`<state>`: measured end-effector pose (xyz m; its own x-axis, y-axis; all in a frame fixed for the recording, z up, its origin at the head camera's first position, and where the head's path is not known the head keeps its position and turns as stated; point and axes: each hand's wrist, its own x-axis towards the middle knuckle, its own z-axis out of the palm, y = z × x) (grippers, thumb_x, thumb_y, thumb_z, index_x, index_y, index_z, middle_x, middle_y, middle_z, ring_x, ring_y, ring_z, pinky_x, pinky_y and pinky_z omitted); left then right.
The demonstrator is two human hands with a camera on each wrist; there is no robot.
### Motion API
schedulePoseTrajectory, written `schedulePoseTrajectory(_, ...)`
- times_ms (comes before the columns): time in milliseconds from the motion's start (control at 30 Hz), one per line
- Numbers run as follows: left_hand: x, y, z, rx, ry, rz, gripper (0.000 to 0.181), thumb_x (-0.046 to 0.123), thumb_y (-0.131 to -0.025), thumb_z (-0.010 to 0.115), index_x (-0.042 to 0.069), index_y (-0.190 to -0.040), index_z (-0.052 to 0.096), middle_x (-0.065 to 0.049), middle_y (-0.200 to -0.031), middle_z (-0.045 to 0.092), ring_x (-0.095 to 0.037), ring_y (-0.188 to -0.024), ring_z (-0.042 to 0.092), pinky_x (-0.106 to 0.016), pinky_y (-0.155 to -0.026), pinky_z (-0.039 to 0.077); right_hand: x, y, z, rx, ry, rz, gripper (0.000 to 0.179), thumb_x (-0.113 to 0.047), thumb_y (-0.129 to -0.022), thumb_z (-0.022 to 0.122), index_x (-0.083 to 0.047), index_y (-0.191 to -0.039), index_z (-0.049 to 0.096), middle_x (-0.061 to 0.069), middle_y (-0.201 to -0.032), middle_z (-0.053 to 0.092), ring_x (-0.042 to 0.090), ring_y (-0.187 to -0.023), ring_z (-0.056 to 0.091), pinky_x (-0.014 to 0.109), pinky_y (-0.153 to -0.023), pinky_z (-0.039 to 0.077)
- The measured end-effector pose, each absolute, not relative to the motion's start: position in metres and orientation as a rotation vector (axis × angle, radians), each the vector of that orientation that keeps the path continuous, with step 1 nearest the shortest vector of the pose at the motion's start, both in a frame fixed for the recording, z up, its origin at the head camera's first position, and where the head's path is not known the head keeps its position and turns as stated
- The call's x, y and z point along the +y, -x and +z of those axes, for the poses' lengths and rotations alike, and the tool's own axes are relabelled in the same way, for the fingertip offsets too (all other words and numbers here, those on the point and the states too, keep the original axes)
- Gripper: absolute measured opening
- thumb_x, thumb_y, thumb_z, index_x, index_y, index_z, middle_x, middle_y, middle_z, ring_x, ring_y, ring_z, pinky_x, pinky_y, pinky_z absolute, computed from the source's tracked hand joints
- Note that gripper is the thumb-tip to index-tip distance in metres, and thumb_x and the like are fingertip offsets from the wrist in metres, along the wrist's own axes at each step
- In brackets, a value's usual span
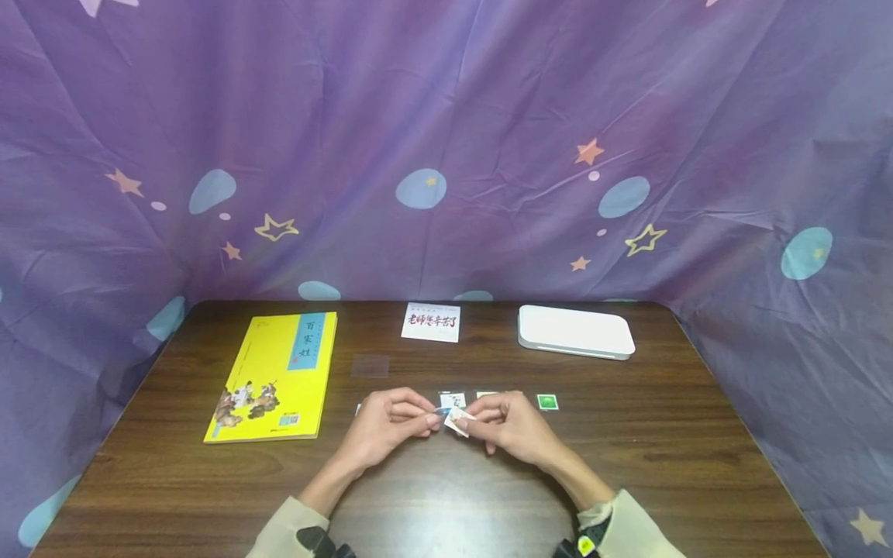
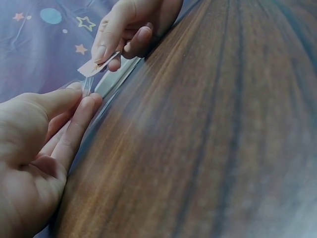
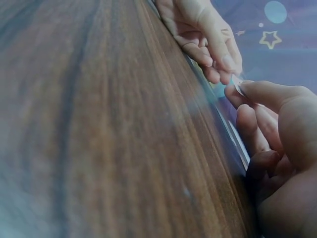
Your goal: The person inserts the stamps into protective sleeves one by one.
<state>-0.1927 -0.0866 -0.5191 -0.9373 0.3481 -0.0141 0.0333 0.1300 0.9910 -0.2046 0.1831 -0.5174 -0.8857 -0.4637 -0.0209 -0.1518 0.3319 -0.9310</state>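
Both hands meet above the near middle of the table. My left hand [image 1: 384, 422] pinches a small clear plastic sleeve [image 2: 87, 85] between thumb and fingertips. Between thumb and forefinger, my right hand [image 1: 512, 426] holds a small white stamp-like card [image 1: 458, 421] with a faint print. The card's edge is at the mouth of the sleeve; whether it is inside cannot be told. Just behind the hands lie a small white picture stamp [image 1: 453, 400], a green stamp [image 1: 547, 402] and another pale one [image 1: 488, 394], partly hidden by the right hand.
On the left lies a yellow book [image 1: 272, 380]. A clear plastic piece [image 1: 370, 366] is flat on the wooden table [image 1: 446, 496]. At the back are a white card with red writing [image 1: 430, 322] and a white flat case [image 1: 575, 332]. A purple curtain [image 1: 446, 139] hangs behind.
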Motion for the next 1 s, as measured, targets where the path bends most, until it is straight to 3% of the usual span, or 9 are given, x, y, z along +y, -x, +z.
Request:
schedulePoseTrajectory(467,-0.0869,0.1926,-0.5194,2.202,-0.401,1.861,0.02,0.019,-0.096,0.085,0.01,-0.112,0.078,-0.004,-0.103,0.086,-0.021,-0.093,0.083,-0.031,-0.084,0.072,0.1825,0.2049,-0.5154,2.313,0.523,-1.542,0.022,-0.034,-0.096,0.085,-0.015,-0.105,0.082,0.001,-0.091,0.085,0.013,-0.051,0.063,0.024,-0.045,0.056)
schedulePoseTrajectory(767,-0.0863,0.1926,-0.5197,2.155,-0.397,1.898,0.017,0.015,-0.098,0.083,0.006,-0.111,0.077,-0.011,-0.103,0.085,-0.024,-0.095,0.084,-0.033,-0.084,0.073,0.1775,0.2036,-0.5149,2.327,0.475,-1.531,0.024,-0.036,-0.095,0.085,-0.014,-0.104,0.081,0.001,-0.09,0.085,0.013,-0.054,0.064,0.02,-0.048,0.054)
schedulePoseTrajectory(1000,-0.0859,0.1931,-0.5204,2.126,-0.417,1.923,0.019,0.014,-0.1,0.079,0.0,-0.113,0.076,-0.016,-0.103,0.084,-0.026,-0.095,0.084,-0.035,-0.084,0.073,0.1779,0.2036,-0.5158,2.328,0.535,-1.518,0.019,-0.036,-0.096,0.084,-0.017,-0.103,0.082,0.0,-0.09,0.085,0.01,-0.056,0.064,0.022,-0.049,0.058)
